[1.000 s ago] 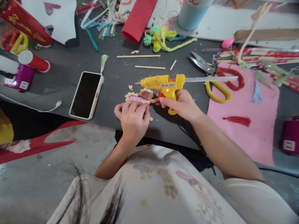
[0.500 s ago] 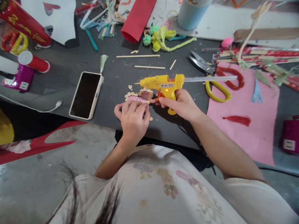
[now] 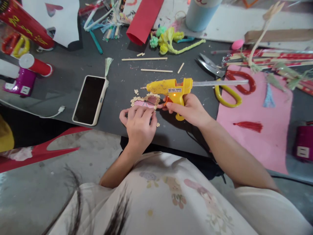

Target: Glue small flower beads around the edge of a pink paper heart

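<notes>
My right hand (image 3: 189, 109) is wrapped round the handle of a yellow hot glue gun (image 3: 168, 87). Its nozzle points left, a small orange light glows on its body, and a long clear glue stick (image 3: 220, 83) sticks out behind. My left hand (image 3: 140, 122) presses closed fingers on the near part of a pink piece (image 3: 146, 102) edged with small pale beads or wood bits. Dark lines cross its pink middle; its near side is hidden under the fingers. The nozzle hovers just beyond the piece, close to a few loose pale bits (image 3: 136, 92).
Thin wooden sticks (image 3: 144, 59) lie beyond the glue gun. Left is a phone (image 3: 89, 99) with a tassel. Scissors (image 3: 216, 71) rest partly on a pink sheet (image 3: 254, 143) with a red tassel (image 3: 248, 125). Yarn pieces (image 3: 168, 40) and a cup (image 3: 201, 14) stand farther back.
</notes>
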`<state>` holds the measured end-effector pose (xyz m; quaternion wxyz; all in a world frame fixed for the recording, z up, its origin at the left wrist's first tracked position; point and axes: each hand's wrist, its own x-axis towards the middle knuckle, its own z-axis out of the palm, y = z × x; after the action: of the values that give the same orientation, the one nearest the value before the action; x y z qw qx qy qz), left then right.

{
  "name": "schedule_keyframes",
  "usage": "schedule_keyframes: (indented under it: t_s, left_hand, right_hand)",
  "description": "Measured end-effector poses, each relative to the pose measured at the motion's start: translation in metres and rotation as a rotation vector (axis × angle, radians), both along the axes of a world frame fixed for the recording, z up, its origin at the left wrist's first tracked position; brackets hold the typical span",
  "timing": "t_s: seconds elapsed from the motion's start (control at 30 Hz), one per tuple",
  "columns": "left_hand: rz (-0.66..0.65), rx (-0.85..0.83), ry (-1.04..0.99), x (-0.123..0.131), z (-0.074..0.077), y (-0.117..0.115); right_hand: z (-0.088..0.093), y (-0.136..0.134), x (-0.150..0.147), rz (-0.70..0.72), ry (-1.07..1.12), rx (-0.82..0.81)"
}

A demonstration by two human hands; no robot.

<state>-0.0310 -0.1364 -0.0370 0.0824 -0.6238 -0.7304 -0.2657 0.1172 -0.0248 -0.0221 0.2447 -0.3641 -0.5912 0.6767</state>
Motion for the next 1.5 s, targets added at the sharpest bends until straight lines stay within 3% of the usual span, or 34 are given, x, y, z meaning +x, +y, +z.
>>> schedule_keyframes:
  t_s: [1.0, 1.5]
  left_hand:
    - [-0.001, -0.056, 0.018, 0.0002, 0.0039, -0.0003]
    - [0.035, -0.046, -0.085, -0.0011, 0.0077, -0.0021]
  right_hand:
    - [-0.0008, -0.0004, -0.0005, 0.002, 0.002, -0.009]
    - [0.0043, -0.0009, 0.0004, -0.001, 0.004, -0.023]
